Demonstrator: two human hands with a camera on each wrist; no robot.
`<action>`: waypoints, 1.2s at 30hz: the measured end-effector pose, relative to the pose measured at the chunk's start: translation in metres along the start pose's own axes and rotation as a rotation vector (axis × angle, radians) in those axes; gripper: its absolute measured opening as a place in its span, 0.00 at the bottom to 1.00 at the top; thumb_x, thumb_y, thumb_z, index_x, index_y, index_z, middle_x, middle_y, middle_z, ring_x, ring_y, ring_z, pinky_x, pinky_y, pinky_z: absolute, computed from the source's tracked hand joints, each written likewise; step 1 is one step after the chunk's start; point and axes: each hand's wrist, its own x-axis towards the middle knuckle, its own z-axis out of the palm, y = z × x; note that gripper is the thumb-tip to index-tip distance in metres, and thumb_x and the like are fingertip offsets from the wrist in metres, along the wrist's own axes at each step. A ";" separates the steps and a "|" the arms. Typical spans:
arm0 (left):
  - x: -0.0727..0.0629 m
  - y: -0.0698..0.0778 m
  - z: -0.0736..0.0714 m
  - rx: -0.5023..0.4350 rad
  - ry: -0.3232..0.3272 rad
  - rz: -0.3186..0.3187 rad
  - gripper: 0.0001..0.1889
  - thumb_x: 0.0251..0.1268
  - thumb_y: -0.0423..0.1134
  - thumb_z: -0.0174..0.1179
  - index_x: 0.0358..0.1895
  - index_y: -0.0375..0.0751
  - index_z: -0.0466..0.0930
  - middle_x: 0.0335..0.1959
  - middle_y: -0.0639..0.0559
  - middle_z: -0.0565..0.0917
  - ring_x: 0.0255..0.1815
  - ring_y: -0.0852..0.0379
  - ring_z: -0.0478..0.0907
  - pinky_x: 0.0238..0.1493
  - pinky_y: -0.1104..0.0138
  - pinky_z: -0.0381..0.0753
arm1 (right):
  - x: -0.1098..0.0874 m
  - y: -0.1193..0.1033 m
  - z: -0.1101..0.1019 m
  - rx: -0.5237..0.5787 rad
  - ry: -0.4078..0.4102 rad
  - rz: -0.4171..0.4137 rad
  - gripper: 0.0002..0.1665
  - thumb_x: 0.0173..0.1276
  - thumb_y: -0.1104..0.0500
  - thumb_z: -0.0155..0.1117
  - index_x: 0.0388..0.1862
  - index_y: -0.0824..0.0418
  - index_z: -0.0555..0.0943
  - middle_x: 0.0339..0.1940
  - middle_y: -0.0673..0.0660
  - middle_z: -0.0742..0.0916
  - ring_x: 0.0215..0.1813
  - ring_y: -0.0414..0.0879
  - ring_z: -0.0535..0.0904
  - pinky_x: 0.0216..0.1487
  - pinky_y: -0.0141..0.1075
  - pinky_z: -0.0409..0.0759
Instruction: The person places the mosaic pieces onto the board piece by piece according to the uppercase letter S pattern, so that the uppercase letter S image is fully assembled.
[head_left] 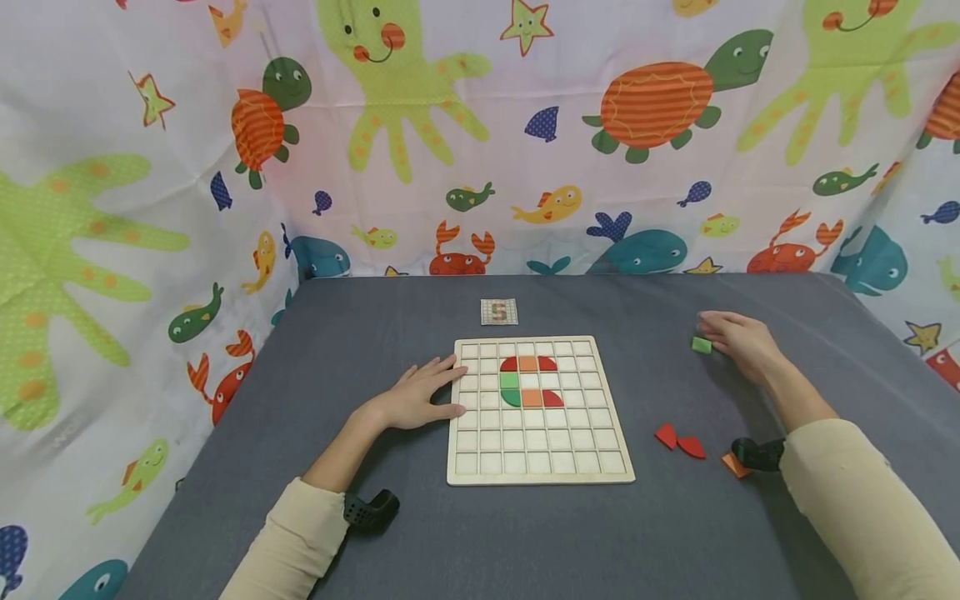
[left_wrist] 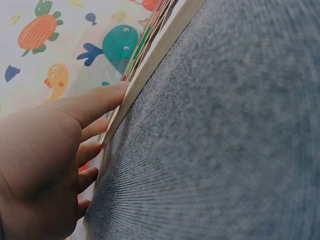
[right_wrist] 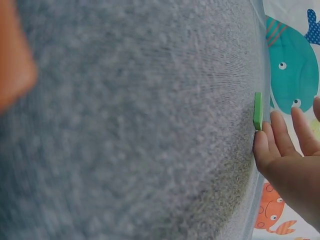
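Observation:
My left hand [head_left: 417,396] rests at the left edge of a wooden grid board [head_left: 540,481], fingers spread, thumb and fingertips on its rim. In the left wrist view, the thumb [left_wrist: 102,104] lies against the board's side [left_wrist: 145,70]. Set in the grid are red quarter-rounds [head_left: 551,399], orange squares [head_left: 528,364], a light green square [head_left: 509,380] and a dark green quarter-round [head_left: 511,398]. Over at the right, my right hand [head_left: 742,343] has its fingertips right at a loose green square [head_left: 701,345], which lies flat. Its thumb tip meets the square's near end in the right wrist view.
A small pattern card [head_left: 498,312] lies behind the board. Two red quarter-rounds [head_left: 691,447] lie to the board's right, and an orange piece [head_left: 736,465] sits partly under the right wrist's black camera [head_left: 757,454]. A printed curtain [head_left: 465,125] hangs along the grey table's [head_left: 405,550] far edge.

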 end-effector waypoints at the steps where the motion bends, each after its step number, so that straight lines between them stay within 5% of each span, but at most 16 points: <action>1: 0.000 0.000 0.000 -0.001 0.002 0.002 0.38 0.67 0.57 0.55 0.75 0.45 0.54 0.76 0.46 0.48 0.76 0.44 0.40 0.69 0.44 0.36 | 0.000 0.000 0.000 -0.008 -0.001 -0.005 0.44 0.75 0.38 0.40 0.76 0.68 0.51 0.71 0.69 0.62 0.62 0.46 0.68 0.63 0.38 0.67; 7: 0.000 -0.001 0.000 -0.002 0.011 0.010 0.38 0.67 0.56 0.55 0.75 0.44 0.54 0.76 0.46 0.48 0.76 0.44 0.40 0.69 0.44 0.36 | -0.005 0.000 0.000 -0.107 0.008 -0.039 0.41 0.75 0.41 0.45 0.72 0.72 0.57 0.65 0.67 0.70 0.45 0.31 0.74 0.46 0.25 0.76; 11: 0.000 -0.001 0.000 -0.001 0.014 0.009 0.38 0.67 0.56 0.55 0.75 0.44 0.55 0.76 0.46 0.48 0.76 0.44 0.40 0.69 0.44 0.36 | -0.010 -0.002 0.003 -0.215 -0.015 -0.048 0.39 0.76 0.44 0.47 0.70 0.73 0.60 0.67 0.72 0.67 0.54 0.46 0.73 0.49 0.31 0.76; 16: 0.000 -0.001 0.001 0.003 0.010 0.004 0.38 0.67 0.56 0.55 0.75 0.44 0.54 0.76 0.45 0.48 0.76 0.44 0.40 0.69 0.44 0.36 | -0.013 -0.005 0.007 -0.330 -0.028 -0.072 0.34 0.73 0.52 0.55 0.69 0.73 0.62 0.65 0.75 0.68 0.62 0.63 0.67 0.57 0.51 0.70; 36: 0.000 0.001 0.000 0.001 0.003 -0.011 0.38 0.67 0.56 0.56 0.75 0.44 0.54 0.76 0.46 0.48 0.76 0.44 0.39 0.69 0.45 0.36 | -0.013 -0.002 0.009 -0.427 -0.013 -0.142 0.30 0.67 0.63 0.63 0.64 0.74 0.68 0.58 0.77 0.73 0.58 0.67 0.70 0.52 0.54 0.71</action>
